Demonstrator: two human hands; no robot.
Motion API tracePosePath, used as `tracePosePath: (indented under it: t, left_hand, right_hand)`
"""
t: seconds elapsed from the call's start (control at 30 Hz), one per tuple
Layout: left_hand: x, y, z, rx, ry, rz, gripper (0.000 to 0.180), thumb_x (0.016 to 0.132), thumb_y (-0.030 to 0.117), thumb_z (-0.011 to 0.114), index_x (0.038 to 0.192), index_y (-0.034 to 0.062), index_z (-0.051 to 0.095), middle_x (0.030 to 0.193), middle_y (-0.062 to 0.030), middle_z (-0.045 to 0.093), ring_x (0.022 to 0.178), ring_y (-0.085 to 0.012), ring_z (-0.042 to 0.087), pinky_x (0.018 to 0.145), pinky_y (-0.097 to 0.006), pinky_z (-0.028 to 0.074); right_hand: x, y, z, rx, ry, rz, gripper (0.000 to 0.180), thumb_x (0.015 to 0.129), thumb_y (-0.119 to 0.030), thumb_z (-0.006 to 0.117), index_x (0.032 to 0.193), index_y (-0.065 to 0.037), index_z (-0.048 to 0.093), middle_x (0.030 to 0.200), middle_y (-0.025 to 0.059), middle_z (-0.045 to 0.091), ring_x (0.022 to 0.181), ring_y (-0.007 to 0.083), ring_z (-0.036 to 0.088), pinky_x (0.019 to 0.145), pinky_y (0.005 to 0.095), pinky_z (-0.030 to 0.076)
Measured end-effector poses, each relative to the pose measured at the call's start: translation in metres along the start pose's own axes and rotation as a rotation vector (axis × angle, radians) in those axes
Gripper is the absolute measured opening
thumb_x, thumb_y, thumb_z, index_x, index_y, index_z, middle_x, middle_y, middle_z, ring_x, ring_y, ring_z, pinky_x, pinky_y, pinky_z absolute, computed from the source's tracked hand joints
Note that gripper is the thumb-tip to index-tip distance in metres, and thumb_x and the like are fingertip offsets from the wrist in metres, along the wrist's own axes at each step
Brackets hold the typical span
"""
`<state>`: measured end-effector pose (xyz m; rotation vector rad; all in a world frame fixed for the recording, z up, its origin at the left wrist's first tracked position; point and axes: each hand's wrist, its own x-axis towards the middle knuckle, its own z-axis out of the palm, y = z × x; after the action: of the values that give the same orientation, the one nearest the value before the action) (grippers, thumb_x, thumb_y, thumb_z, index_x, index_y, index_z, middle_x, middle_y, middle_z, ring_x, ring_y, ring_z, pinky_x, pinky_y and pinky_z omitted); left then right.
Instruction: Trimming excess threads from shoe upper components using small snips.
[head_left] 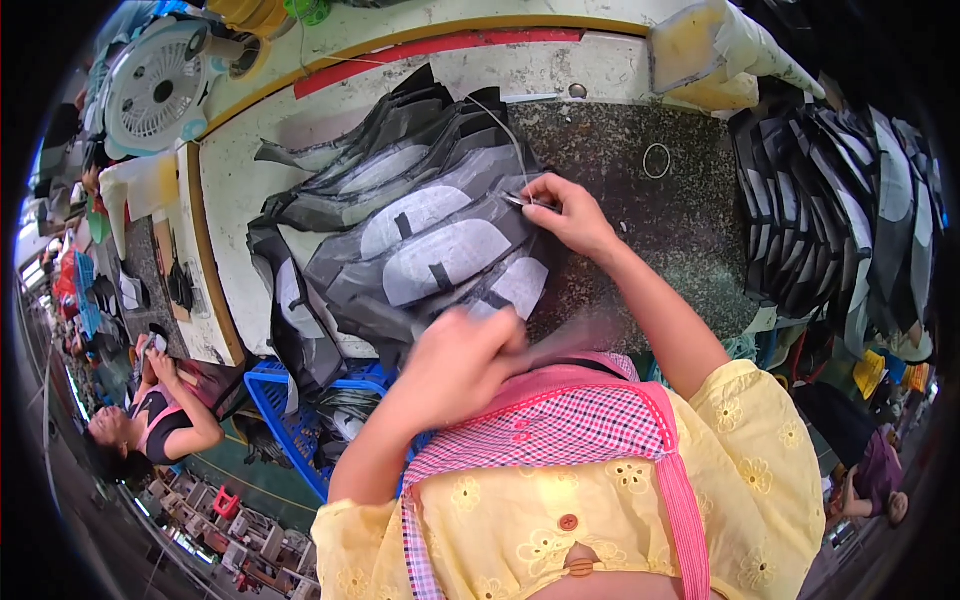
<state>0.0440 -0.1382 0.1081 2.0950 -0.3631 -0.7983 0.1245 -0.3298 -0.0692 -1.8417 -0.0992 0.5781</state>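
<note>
Dark grey fabric pieces [450, 265] with pale rounded panels and short black tabs lie overlapped in a fanned pile on the table before me. My right hand [568, 215] is at the right edge of the pile, its thumb and fingers pinched on a small metal tool [514, 199] whose kind is not clear. A thin pale cord [512, 135] curves down over the pile to these fingers. Nearer my body, my left hand [465, 360] is closed in a fist and blurred by motion. A smeared grey fabric piece [575, 337] sticks out beside it, apparently in its grip.
Stacked dark pieces [800, 210] hang at the right. A blue plastic basket [270, 400] holds more pieces below the table's left edge. A fan [160, 85] stands at the far left; a wrapped yellowish block [690, 50] is at the far right. Another person [165, 410] sits at left.
</note>
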Motion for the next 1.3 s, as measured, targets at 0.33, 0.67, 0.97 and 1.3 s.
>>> tracePosePath:
  t: [0.33, 0.67, 0.97, 1.3]
  left_hand:
    - [-0.204, -0.299, -0.091, 0.877, 0.837, -0.867, 0.058, 0.068, 0.038, 0.073, 0.11, 0.0014, 0.057, 0.109, -0.02, 0.056, 0.102, -0.0336, 0.053, 0.088, -0.038, 0.042]
    - [0.088, -0.07, -0.021, -1.117, 0.588, -0.348, 0.044, 0.087, 0.033, 0.057, 0.115, 0.0007, 0.053, 0.097, -0.0114, 0.063, 0.091, -0.0169, 0.059, 0.079, -0.027, 0.045]
    - [0.146, -0.075, -0.018, -1.149, 0.395, -0.203, 0.022, 0.082, 0.026, 0.061, 0.084, 0.0037, 0.061, 0.064, -0.0064, 0.061, 0.059, -0.0172, 0.059, 0.055, -0.031, 0.045]
    - [0.151, -0.096, -0.02, -0.485, 0.628, -0.301, 0.021, 0.083, 0.016, 0.057, 0.094, -0.0012, 0.062, 0.08, -0.0049, 0.064, 0.069, -0.0107, 0.06, 0.062, -0.021, 0.045]
  right_hand:
    - [0.015, -0.024, -0.017, -0.006, 0.249, -0.122, 0.013, 0.078, -0.016, 0.063, 0.08, -0.003, 0.06, 0.059, 0.0007, 0.051, 0.058, 0.0057, 0.044, 0.054, 0.0234, 0.038]
    - [-0.008, -0.074, 0.005, -0.104, 0.026, -0.407, 0.007, 0.079, -0.005, 0.057, 0.075, -0.002, 0.053, 0.06, 0.0091, 0.047, 0.054, 0.0115, 0.044, 0.052, 0.0259, 0.038]
    - [0.031, -0.069, -0.034, 0.113, 0.345, -0.298, 0.016, 0.077, -0.015, 0.062, 0.089, -0.003, 0.06, 0.077, 0.0088, 0.059, 0.071, 0.0243, 0.058, 0.064, 0.0304, 0.046]
    - [0.119, -0.042, -0.036, -0.81, -0.043, -0.059, 0.023, 0.076, -0.029, 0.064, 0.081, -0.006, 0.063, 0.074, 0.0093, 0.064, 0.07, 0.0244, 0.063, 0.063, 0.034, 0.047]
